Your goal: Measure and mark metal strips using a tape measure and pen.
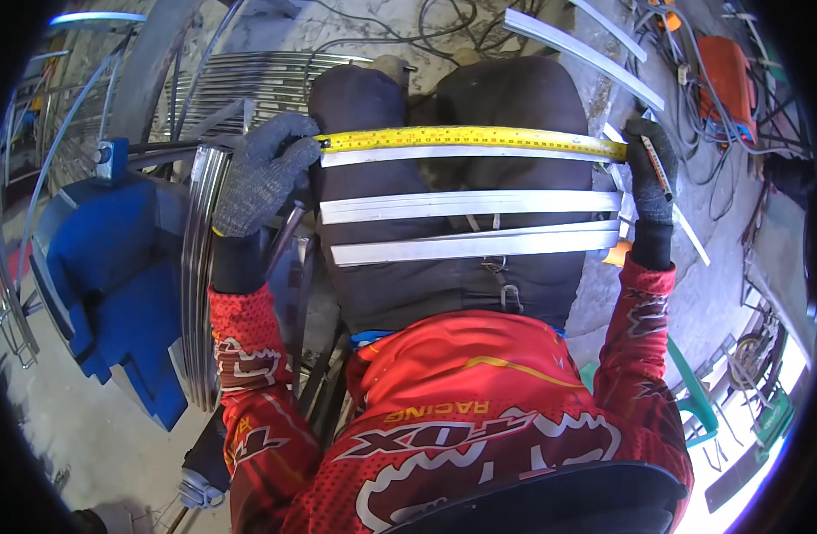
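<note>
A yellow tape measure (pixel 471 136) stretches across my thighs along the far edge of a white metal strip (pixel 479 153). My left hand (pixel 261 173), in a grey knit glove, pinches the tape's left end at the strip's end. My right hand (pixel 651 169), gloved too, is closed at the tape's other end; the tape's case cannot be seen. A slim white-and-red pen (pixel 656 167) also sits in my right hand, pointing toward me. Two more rows of white strips, a middle strip (pixel 471 206) and a nearer strip (pixel 475 244), lie across my lap.
Shiny metal tubes (pixel 197 285) and a blue machine part (pixel 114 267) stand at my left. Beyond lies a stack of metal rods (pixel 266 84). Loose strips (pixel 586 58), tangled cables (pixel 426 36) and a red-orange box (pixel 727 84) lie on the far side. A green frame (pixel 698 400) is at right.
</note>
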Tool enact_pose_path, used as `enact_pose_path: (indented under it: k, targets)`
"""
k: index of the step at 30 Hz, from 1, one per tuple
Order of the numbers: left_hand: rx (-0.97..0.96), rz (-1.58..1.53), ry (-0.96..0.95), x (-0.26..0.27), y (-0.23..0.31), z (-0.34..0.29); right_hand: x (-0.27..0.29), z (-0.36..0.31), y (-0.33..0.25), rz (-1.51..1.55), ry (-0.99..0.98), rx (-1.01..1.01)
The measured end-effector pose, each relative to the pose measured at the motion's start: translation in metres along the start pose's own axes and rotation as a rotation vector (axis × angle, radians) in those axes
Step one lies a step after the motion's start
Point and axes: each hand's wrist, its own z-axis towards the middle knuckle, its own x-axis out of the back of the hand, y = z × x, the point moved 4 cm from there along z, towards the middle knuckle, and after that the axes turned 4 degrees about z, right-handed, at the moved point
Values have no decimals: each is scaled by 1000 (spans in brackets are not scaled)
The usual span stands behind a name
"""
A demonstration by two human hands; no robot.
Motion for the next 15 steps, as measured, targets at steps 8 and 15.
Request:
enact_pose_path:
  k: [8,15]
  targets:
    - [-98,-15,-15,-3,-1,9,12,5,22,71,-74,-65]
    - [-198,-25,4,-5,-9,8,16,13,32,37,-35,-27]
